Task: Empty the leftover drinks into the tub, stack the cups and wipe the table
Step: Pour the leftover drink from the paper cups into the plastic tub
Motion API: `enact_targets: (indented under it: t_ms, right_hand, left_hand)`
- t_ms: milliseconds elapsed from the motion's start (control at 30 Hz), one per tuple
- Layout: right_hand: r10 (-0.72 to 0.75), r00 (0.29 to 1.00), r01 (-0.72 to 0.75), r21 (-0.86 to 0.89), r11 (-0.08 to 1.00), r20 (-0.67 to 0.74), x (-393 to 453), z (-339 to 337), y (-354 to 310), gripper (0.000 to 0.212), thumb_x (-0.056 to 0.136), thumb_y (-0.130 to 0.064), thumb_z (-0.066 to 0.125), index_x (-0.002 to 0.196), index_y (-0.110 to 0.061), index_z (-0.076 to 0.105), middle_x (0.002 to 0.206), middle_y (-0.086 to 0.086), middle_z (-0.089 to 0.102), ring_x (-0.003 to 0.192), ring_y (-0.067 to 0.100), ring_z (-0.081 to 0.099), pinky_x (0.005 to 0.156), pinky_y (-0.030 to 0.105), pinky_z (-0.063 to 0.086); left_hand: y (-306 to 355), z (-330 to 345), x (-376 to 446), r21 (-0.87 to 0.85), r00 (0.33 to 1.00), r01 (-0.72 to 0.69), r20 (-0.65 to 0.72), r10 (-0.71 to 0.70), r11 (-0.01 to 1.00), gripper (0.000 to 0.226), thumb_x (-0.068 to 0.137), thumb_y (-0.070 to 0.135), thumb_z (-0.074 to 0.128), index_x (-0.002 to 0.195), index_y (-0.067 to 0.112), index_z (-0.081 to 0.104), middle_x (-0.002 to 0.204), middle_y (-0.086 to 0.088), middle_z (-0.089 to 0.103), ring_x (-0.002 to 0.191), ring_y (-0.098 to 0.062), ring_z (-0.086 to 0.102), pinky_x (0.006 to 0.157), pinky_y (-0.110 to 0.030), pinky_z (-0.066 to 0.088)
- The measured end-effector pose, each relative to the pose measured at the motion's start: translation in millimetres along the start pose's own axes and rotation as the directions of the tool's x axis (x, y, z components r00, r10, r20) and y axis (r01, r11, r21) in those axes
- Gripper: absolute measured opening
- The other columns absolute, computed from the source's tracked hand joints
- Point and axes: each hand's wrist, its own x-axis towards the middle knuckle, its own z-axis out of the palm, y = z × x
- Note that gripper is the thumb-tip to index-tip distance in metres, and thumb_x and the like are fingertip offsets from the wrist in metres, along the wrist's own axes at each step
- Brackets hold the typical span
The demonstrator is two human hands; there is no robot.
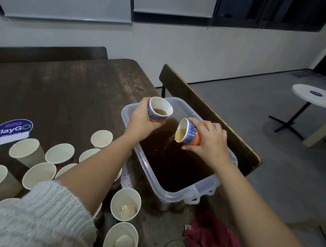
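Note:
A clear plastic tub (pixel 175 194) holding dark brown liquid stands at the table's right edge. My left hand (pixel 141 120) grips a blue patterned paper cup (pixel 159 109) above the tub's far left corner, tilted slightly, with pale brown drink inside. My right hand (pixel 212 139) grips a second patterned cup (pixel 188 131) tipped on its side over the tub, and a thin stream of drink runs from its rim into the liquid. Several more paper cups (pixel 60 154) stand on the dark wooden table (pixel 65 91) at the lower left, some with drink left in them (pixel 125 204).
A dark red cloth (pixel 212 239) lies crumpled on the table's near edge, below the tub. A wooden bench back (pixel 206 110) runs right behind the tub. A blue ClayGo sticker (pixel 11 129) is on the table at left. A small white round table (pixel 314 95) stands on the floor far right.

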Motion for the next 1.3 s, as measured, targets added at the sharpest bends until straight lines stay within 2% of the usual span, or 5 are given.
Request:
enact_targets:
  t_ms: [367,567,933,1200,1300]
  right_hand:
    - [-0.035,0.998,0.031,-0.072,0.997,-0.048,-1,3,1,0.082,0.075,-0.049,0.079,0.145,-0.033,0.039,0.141,-0.001,0.048,0.130,0.025,0.038,0.106,0.046,0.023]
    - [-0.074,0.994,0.065,-0.101,0.993,-0.083,-2,5,2,0.082,0.072,-0.042,0.083,0.144,-0.029,0.044,0.138,0.004,0.052,0.127,0.029,0.042,0.102,0.050,0.027]
    - [-0.164,0.973,0.133,-0.188,0.973,-0.161,1,13,5,0.083,0.059,-0.032,0.093,0.133,-0.024,0.056,0.127,0.009,0.061,0.117,0.036,0.053,0.095,0.060,0.036]
    - [-0.219,0.963,0.177,-0.251,0.952,-0.154,4,15,7,0.081,0.061,-0.021,0.092,0.132,-0.027,0.054,0.130,0.008,0.059,0.129,0.038,0.047,0.104,0.069,0.023]
    - [-0.251,0.956,0.199,-0.288,0.937,-0.155,4,15,8,0.081,0.062,-0.020,0.091,0.133,-0.028,0.052,0.132,0.007,0.057,0.133,0.037,0.043,0.107,0.068,0.015]
  left_hand:
    - [-1,0,0,0.006,1.000,0.000,0.003,0.000,1.000,0.073,0.073,0.022,0.083,0.131,0.021,0.039,0.117,0.011,0.049,0.109,-0.007,0.049,0.088,-0.016,0.043]
    - [-1,0,0,0.010,1.000,0.002,0.000,-0.002,1.000,0.073,0.074,0.021,0.083,0.132,0.020,0.040,0.127,0.002,0.054,0.114,-0.010,0.050,0.095,-0.025,0.047]
    - [0,0,-1,0.011,1.000,0.012,0.005,-0.012,1.000,0.071,0.074,0.021,0.083,0.131,0.021,0.040,0.120,0.008,0.051,0.110,-0.008,0.049,0.092,-0.021,0.045]
    - [0,0,-1,0.013,1.000,0.014,-0.002,-0.014,1.000,0.072,0.074,0.021,0.083,0.131,0.020,0.040,0.124,0.003,0.054,0.112,-0.010,0.050,0.094,-0.024,0.046]
    - [1,0,-1,0.013,1.000,0.017,-0.005,-0.017,1.000,0.072,0.073,0.021,0.083,0.131,0.020,0.040,0.123,0.004,0.054,0.112,-0.010,0.051,0.094,-0.024,0.046]
